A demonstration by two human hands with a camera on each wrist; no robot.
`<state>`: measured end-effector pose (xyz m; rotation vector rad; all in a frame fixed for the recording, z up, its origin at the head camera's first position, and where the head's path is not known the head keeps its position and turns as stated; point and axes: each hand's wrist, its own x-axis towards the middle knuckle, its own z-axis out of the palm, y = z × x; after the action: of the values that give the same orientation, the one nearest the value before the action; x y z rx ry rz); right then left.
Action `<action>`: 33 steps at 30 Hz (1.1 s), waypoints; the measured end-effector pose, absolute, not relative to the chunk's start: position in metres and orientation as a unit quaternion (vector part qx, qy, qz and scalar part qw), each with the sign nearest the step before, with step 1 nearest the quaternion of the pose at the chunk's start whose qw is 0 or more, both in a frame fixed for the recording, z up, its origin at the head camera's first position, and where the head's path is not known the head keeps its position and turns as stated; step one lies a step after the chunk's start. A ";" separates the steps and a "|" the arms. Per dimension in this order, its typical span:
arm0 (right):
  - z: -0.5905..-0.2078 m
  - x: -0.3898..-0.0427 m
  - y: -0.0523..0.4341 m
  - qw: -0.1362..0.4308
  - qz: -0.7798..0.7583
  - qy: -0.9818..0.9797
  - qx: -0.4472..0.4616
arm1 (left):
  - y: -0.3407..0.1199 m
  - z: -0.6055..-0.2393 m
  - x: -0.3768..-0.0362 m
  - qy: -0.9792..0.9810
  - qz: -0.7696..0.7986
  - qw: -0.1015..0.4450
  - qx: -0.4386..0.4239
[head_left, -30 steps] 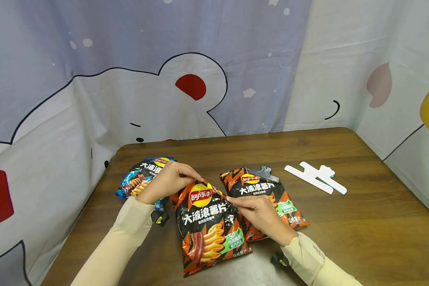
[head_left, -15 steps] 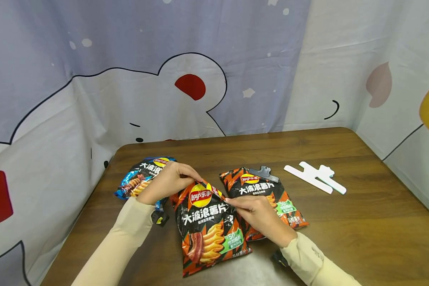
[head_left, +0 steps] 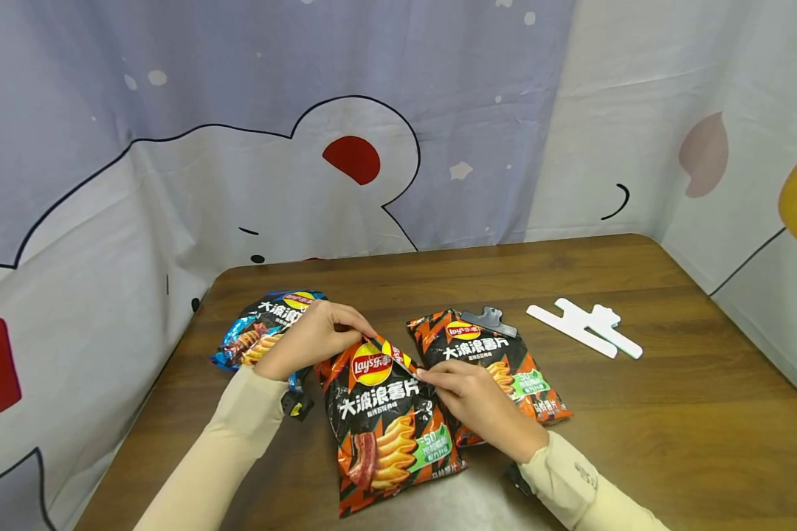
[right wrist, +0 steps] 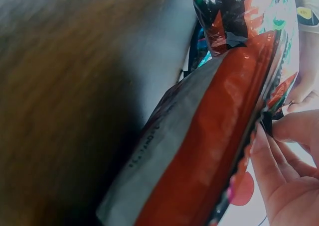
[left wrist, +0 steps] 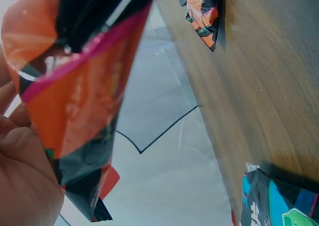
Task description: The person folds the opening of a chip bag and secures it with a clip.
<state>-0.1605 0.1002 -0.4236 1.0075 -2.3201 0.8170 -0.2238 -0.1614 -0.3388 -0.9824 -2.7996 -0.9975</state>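
Observation:
An orange-and-black chip bag (head_left: 385,413) is held up by its top edge between both hands, front facing me. My left hand (head_left: 315,339) pinches the top left corner. Thumb and fingers of my right hand (head_left: 481,402) pinch the top right corner. Between them, a strip of the top edge is folded forward over the front. In the left wrist view, the bag (left wrist: 79,101) hangs in front of my palm (left wrist: 25,181). The right wrist view catches my right fingers (right wrist: 269,156) gripping the crimped edge of the bag (right wrist: 199,151).
A like chip bag (head_left: 538,383) with a dark grey bag clip (head_left: 491,322) on its top lies behind the right hand. A blue-and-black chip bag (head_left: 259,332) lies behind the left hand. Overlapping white clips (head_left: 574,328) lie on the right of the wooden table (head_left: 664,442).
The bag's top edge has folded over toward the front, showing more of the strip between the hands. My right hand has shifted slightly left and down; the left hand stays nearly still.

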 end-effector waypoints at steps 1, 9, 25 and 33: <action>-0.424 -0.160 0.100 0.239 0.296 -0.848 0.369 | -0.161 -0.339 -0.224 -0.894 -0.320 0.004 -0.313; -0.425 -0.161 0.098 0.247 0.294 -0.841 0.381 | -0.161 -0.340 -0.223 -0.892 -0.328 -0.005 -0.310; -0.423 -0.158 0.096 0.198 0.360 -0.851 0.327 | -0.162 -0.340 -0.223 -0.881 -0.358 -0.037 -0.308; -0.424 -0.159 0.095 0.203 0.366 -0.852 0.315 | -0.161 -0.341 -0.224 -0.878 -0.361 -0.042 -0.311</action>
<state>-0.1585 0.0949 -0.4242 0.8804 -2.3766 1.0208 -0.2235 -0.1612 -0.3411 -1.0044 -2.8365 -1.1646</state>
